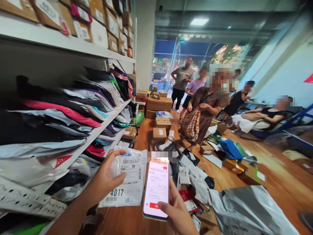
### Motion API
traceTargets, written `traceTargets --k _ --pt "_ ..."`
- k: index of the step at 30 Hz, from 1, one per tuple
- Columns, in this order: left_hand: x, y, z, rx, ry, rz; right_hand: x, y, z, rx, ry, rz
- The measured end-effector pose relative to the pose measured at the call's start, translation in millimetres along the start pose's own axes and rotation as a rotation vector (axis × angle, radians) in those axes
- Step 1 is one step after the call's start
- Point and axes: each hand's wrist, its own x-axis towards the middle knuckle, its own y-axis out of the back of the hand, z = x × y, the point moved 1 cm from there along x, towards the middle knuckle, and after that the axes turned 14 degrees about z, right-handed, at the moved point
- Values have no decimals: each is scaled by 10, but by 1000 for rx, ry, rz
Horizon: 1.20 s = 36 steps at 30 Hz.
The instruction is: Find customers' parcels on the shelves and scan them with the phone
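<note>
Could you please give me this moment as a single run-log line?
left hand: holds white parcel bag, label up | right hand: holds phone, thumb on screen | shelves left | parcels on floor

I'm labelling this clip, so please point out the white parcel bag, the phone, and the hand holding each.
white parcel bag (130, 182): head view, on its shipping label.
phone (156, 187): head view, screen middle.
left hand (107, 176): head view, palm.
right hand (177, 213): head view, back.

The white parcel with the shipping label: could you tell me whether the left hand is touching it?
Touching. The head view shows the left hand gripping the white parcel, thumb pressed across its front beside the label.
</note>
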Motion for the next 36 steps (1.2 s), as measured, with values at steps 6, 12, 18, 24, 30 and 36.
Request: traceTargets --k 6,12,18,24,30,36 --pt "88 -186 37 -31 -7 -89 -21 103 -115 -39 85 -50" --pt "99 -284 51 -19 -46 -118 12 229 -100 -49 99 -66" --pt "86 -303 108 26 -84 -88 170 454 99 -21 158 -120" --pt "81 -334 136 28 -66 -76 192 512 136 -43 175 -145" --pt "99 -357 114 69 -117 -59 192 499 114 -48 181 -152" --pt "131 -403 117 77 -127 -26 220 512 111 -44 168 -173"
